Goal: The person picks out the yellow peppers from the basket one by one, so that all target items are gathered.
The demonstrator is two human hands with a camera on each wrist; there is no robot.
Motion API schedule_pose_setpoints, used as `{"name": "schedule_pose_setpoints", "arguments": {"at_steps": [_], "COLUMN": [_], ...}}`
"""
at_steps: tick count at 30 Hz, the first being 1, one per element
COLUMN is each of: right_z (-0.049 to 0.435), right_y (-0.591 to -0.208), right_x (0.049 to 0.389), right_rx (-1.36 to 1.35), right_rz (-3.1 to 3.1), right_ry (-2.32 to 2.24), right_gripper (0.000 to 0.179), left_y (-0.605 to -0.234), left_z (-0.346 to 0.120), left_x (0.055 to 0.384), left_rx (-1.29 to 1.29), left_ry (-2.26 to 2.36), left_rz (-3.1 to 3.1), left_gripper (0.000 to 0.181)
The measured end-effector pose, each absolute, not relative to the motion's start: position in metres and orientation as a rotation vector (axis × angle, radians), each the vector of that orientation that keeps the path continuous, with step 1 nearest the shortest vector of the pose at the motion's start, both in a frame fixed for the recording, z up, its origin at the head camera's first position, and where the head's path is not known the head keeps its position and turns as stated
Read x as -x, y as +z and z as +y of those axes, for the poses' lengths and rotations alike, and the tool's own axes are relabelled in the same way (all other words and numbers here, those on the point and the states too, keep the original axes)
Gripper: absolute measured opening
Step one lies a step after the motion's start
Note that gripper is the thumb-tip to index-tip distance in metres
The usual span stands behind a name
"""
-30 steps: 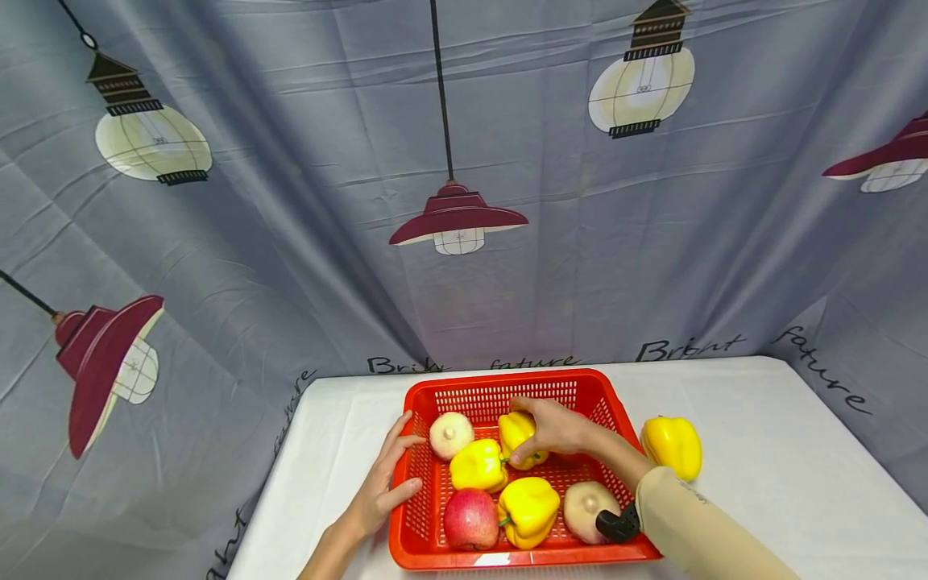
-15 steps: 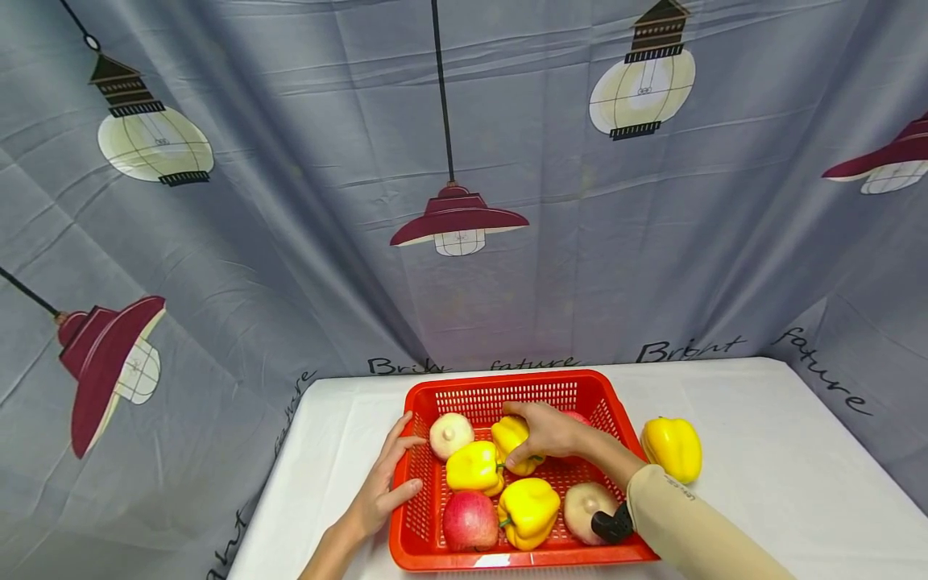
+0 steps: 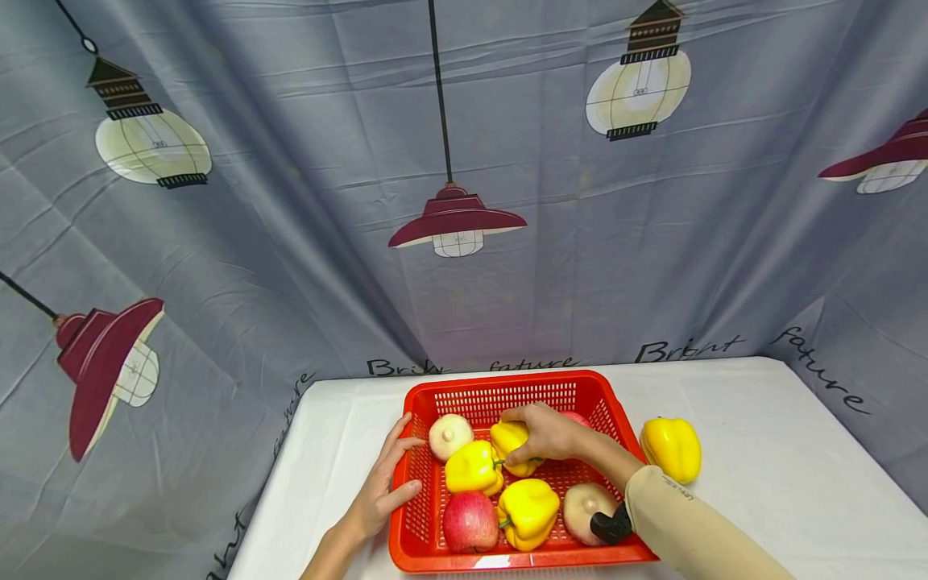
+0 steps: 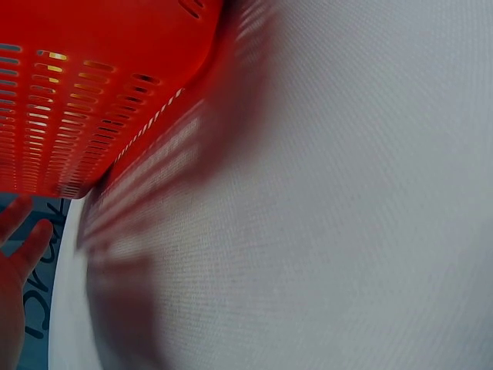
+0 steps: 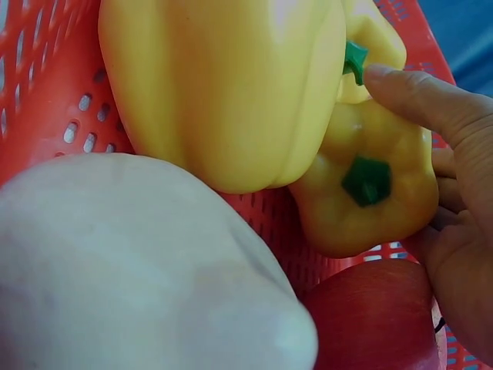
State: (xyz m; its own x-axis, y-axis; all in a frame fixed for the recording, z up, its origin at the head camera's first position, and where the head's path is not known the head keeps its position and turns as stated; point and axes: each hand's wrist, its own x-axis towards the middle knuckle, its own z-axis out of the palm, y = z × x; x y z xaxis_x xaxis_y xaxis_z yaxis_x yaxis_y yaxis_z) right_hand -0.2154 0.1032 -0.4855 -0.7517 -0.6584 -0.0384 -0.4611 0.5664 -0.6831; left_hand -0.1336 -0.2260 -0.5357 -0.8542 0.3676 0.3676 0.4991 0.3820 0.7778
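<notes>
My right hand (image 3: 548, 432) grips a yellow bell pepper (image 3: 509, 437) in the back half of the red basket (image 3: 507, 561). Up close in the right wrist view, the thumb reaches across this pepper (image 5: 331, 208) near the stem of a neighbouring one, with the other fingers behind it. That neighbour, another yellow bell pepper (image 3: 473, 470), lies just left of it. At the basket's left rim, my left hand (image 3: 379, 491) rests with fingers spread. In the left wrist view, fingers of the left hand (image 4: 15, 262) show beside the basket's slotted wall (image 4: 100, 85).
Inside the basket are a red apple (image 3: 470, 522), a yellow bell pepper (image 3: 528, 513) at the front, two pale round nubbed vegetables (image 3: 450, 437), and a red fruit (image 3: 576, 418) partly behind the right hand. One more yellow bell pepper (image 3: 671, 449) lies on the white table (image 3: 768, 483).
My right hand has shifted slightly left with the gripped pepper, and the pepper beside it has also slid left. The red fruit behind the hand has come into view. My left hand stays put.
</notes>
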Motion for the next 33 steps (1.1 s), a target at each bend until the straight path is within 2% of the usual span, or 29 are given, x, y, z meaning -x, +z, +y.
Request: {"name": "schedule_pose_setpoints", "arguments": {"at_steps": [14,22,33], "right_z": [0.108,0.119,0.133], "right_y": [-0.48,-0.468,-0.452], "right_x": [0.217,0.217,0.208], "right_rx": [0.887,0.773,0.751], "right_rz": [2.527,2.549,2.418], "right_ry": [-1.056,-1.259,-1.63], "right_gripper": [0.072,0.078,0.074], "left_y": [-0.536,-0.536,-0.537], "left_z": [-0.226,-0.225,-0.226], "left_x": [0.133,0.133,0.134], "left_rx": [0.78,0.78,0.755], "left_ry": [-1.512,-1.521,-1.535], "left_rz": [-2.498,-2.495,-2.501], "left_gripper": [0.047,0.047,0.049]}}
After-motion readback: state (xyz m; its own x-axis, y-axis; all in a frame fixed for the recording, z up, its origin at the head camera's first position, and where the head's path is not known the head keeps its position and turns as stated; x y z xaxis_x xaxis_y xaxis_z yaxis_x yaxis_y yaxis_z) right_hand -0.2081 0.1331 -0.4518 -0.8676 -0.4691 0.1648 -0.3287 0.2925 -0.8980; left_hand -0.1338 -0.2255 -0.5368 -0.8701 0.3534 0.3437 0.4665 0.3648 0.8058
